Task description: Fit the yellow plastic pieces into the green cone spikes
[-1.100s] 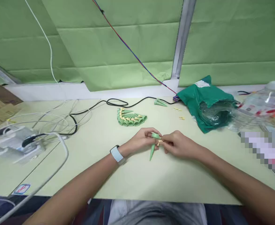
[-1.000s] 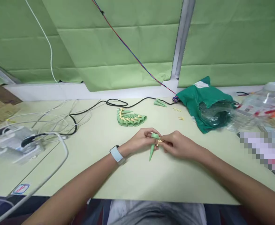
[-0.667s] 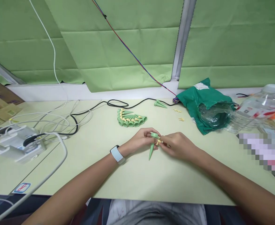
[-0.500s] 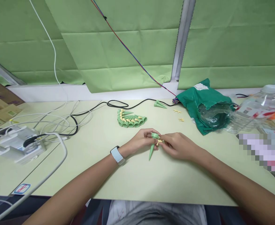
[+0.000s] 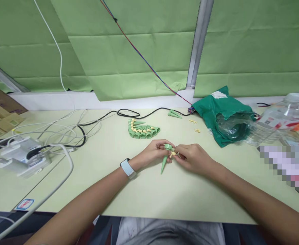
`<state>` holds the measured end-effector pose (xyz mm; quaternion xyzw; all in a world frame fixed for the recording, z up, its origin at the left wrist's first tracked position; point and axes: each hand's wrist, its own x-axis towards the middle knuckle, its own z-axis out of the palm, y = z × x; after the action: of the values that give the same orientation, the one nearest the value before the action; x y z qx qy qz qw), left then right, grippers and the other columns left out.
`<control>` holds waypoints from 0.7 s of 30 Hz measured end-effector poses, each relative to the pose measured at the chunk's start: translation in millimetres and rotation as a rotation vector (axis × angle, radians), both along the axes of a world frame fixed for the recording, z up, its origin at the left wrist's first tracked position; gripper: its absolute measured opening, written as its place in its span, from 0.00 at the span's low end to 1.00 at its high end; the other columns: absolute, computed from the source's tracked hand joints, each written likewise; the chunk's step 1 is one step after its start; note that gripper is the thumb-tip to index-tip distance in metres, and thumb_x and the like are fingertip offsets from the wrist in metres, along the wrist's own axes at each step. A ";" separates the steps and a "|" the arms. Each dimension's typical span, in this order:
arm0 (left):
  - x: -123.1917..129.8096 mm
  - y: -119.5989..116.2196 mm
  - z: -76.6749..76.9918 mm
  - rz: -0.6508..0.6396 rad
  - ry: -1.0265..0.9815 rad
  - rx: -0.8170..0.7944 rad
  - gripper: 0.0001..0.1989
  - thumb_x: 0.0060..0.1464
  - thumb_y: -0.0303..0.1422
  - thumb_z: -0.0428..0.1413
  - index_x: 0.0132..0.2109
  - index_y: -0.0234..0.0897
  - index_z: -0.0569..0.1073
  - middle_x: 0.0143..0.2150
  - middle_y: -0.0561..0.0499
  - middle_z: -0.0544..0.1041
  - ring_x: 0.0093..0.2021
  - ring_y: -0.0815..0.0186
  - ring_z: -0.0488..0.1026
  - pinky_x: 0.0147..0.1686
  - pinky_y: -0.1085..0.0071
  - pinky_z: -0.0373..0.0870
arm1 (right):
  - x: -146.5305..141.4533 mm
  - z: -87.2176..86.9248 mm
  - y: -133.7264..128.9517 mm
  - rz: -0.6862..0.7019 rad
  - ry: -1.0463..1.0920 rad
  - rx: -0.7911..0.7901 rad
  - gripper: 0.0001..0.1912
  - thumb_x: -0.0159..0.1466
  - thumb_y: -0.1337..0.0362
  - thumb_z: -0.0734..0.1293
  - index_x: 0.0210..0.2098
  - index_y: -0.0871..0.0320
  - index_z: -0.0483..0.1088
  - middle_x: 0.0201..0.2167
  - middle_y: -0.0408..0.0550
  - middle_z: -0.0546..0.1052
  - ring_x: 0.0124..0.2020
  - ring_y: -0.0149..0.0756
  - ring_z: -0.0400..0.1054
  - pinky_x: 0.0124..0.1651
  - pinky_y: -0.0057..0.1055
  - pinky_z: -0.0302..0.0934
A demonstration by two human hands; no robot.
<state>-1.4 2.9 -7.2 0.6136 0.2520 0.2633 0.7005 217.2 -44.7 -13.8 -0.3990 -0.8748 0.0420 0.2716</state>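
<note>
Between the fingers of my left hand (image 5: pixel 157 149) is a green plastic watering spike (image 5: pixel 164 164), its round cap end up and its point slanting down. My right hand (image 5: pixel 192 157) pinches a small cream-coloured valve (image 5: pixel 173 153) at the side of the spike, just below the cap. Whether the valve is seated in the spike I cannot tell. Beyond my hands, several green spikes with cream valves (image 5: pixel 142 130) lie fanned out in a row. Further back are some bare green spikes (image 5: pixel 174 114), and loose cream valves (image 5: pixel 196 130) lie to their right.
A torn green plastic bag (image 5: pixel 222 112) and clear bottles (image 5: pixel 277 119) stand at the right. White adapters (image 5: pixel 24 156) and tangled cables cover the left side. A black cable (image 5: pixel 129 113) runs along the back, and small cardboard boxes (image 5: pixel 1 119) sit at the far left.
The fingers of my right hand have shifted slightly around the valve, leaving more of it showing. The spike's tip has moved a little to the left.
</note>
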 end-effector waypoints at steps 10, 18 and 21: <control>0.6 1.2 -3.7 0.038 -0.093 -0.108 0.14 0.53 0.30 0.65 0.47 0.33 0.76 0.34 0.46 0.78 0.33 0.62 0.77 0.44 0.56 0.75 | -3.8 -4.8 0.2 -0.008 0.024 -0.061 0.11 0.73 0.65 0.58 0.43 0.57 0.72 0.37 0.50 0.78 0.35 0.36 0.71 0.38 0.30 0.58; 2.4 -0.2 0.8 0.069 -0.105 -0.145 0.15 0.52 0.29 0.65 0.47 0.32 0.75 0.35 0.45 0.78 0.33 0.62 0.77 0.45 0.56 0.74 | -6.5 -0.3 -0.8 -0.078 0.110 -0.154 0.13 0.73 0.61 0.60 0.37 0.56 0.73 0.32 0.46 0.78 0.30 0.33 0.69 0.35 0.29 0.56; 2.7 -0.5 -0.9 0.066 -0.113 -0.151 0.15 0.51 0.30 0.66 0.46 0.33 0.76 0.35 0.45 0.78 0.33 0.63 0.77 0.46 0.55 0.74 | -10.4 -1.6 -0.3 -0.041 0.228 -0.225 0.17 0.74 0.62 0.57 0.31 0.57 0.71 0.28 0.46 0.76 0.29 0.33 0.68 0.35 0.30 0.57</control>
<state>1.3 2.4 -8.1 0.5347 0.2514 0.3007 0.7486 206.9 -45.0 -15.3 -0.4373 -0.8198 0.1791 0.3236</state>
